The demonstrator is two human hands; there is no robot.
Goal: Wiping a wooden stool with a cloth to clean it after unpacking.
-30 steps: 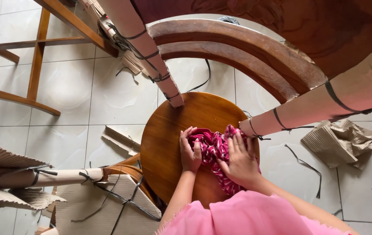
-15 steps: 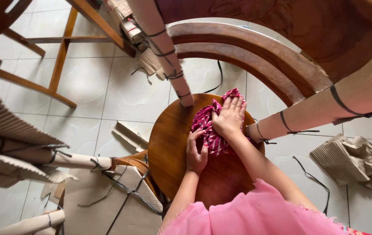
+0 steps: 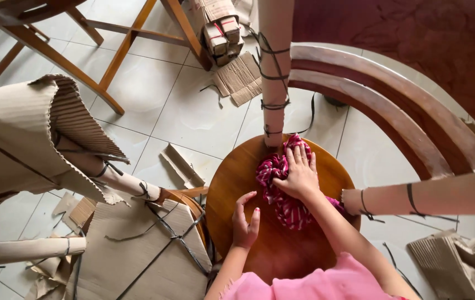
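Pressing down on a red-and-white cloth (image 3: 282, 189), my right hand (image 3: 299, 176) lies flat with its fingers spread; it is laid open on the fabric, not clenched around it. The cloth sits bunched on the round wooden seat (image 3: 237, 183) of an upturned chair, toward the far side of the seat, right at the foot of a leg wrapped in cardboard (image 3: 275, 66) and bound with dark straps. My left hand (image 3: 245, 221) rests on the bare wood just beside the cloth, fingers loosely extended and holding nothing. I cannot tell whether its fingertips touch the fabric's edge. A second wrapped leg (image 3: 431, 194) runs off to the right of the seat, close to my right forearm. I see a pink sleeve (image 3: 326, 283) at the bottom edge. Around the chair, corrugated cardboard sheets (image 3: 21, 133) and torn scraps lie on the pale tiled floor (image 3: 193, 111), and a crumpled piece of cardboard (image 3: 459, 266) sits at the lower right.
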